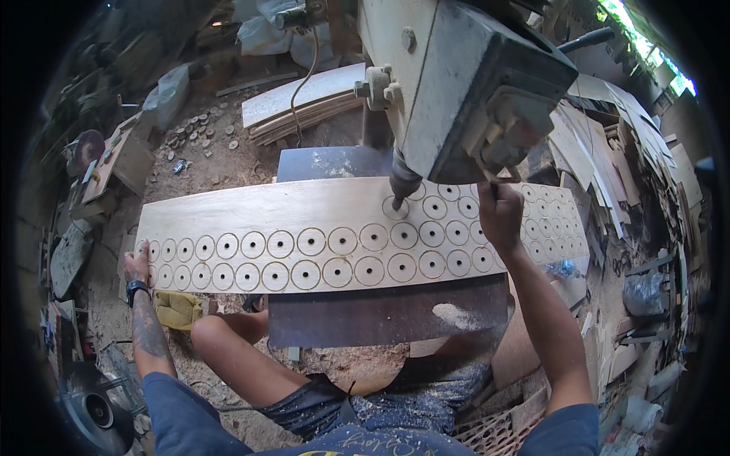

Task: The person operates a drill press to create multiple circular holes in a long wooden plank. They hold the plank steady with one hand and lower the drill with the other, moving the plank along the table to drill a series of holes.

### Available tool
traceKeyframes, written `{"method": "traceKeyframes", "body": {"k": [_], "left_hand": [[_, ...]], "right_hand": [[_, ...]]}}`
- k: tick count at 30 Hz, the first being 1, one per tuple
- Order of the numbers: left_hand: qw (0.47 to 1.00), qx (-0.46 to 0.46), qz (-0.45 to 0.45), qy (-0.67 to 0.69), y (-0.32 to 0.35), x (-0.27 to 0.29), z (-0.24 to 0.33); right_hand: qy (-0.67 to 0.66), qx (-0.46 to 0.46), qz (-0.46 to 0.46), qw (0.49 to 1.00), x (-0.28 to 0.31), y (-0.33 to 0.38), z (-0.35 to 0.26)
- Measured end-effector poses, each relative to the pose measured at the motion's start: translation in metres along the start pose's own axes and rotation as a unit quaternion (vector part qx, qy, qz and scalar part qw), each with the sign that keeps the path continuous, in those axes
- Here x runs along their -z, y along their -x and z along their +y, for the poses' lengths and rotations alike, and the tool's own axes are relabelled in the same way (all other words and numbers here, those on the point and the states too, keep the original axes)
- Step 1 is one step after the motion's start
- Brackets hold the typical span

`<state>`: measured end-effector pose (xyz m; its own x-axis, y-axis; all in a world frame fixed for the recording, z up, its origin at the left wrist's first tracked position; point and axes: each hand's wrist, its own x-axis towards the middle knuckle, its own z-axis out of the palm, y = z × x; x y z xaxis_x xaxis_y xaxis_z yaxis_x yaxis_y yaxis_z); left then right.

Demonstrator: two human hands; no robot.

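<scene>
A long pale plywood board (243, 209) lies across the dark drill press table (357, 315). Rows of cut rings, each with a dark centre hole, cover its lower half and right end; its upper left is plain. The chuck (404, 181) of the drill press (449, 83) is down at the board, its cutter at a ring in the top row. My left hand (138, 266) grips the board's left end, fingers on the edge. Raised over the board's right part, my right hand (502, 216) is closed around the drill press lever, mostly hidden by the fist.
Behind the table lies a stack of plywood sheets (304, 102). Small round wood discs (199, 131) are scattered on the dusty floor at the back left. Wood offcuts (608, 152) pile up on the right. A dark fan-like machine (99, 410) stands at the lower left, near my left arm.
</scene>
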<state>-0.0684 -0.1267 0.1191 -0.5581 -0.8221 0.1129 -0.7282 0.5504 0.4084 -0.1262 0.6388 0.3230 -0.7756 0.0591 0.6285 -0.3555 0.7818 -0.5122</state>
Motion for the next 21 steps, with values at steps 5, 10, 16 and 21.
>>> {"method": "traceKeyframes", "body": {"k": [5,10,16,21], "left_hand": [[0.998,0.032,0.025,-0.039,-0.025,-0.018,-0.001],[0.999,0.026,0.033,0.006,-0.016,-0.015,-0.002],[0.997,0.010,0.032,0.071,-0.005,0.001,-0.004],[0.991,-0.018,0.065,0.115,-0.014,-0.003,-0.017]], "right_hand": [[0.089,-0.081,-0.119,0.986,0.036,-0.004,-0.040],[0.306,-0.118,-0.208,0.921,0.137,-0.057,-0.142],[0.414,0.123,-0.070,0.899,0.150,-0.190,-0.186],[0.402,0.132,-0.009,0.906,0.134,-0.223,-0.190]]}}
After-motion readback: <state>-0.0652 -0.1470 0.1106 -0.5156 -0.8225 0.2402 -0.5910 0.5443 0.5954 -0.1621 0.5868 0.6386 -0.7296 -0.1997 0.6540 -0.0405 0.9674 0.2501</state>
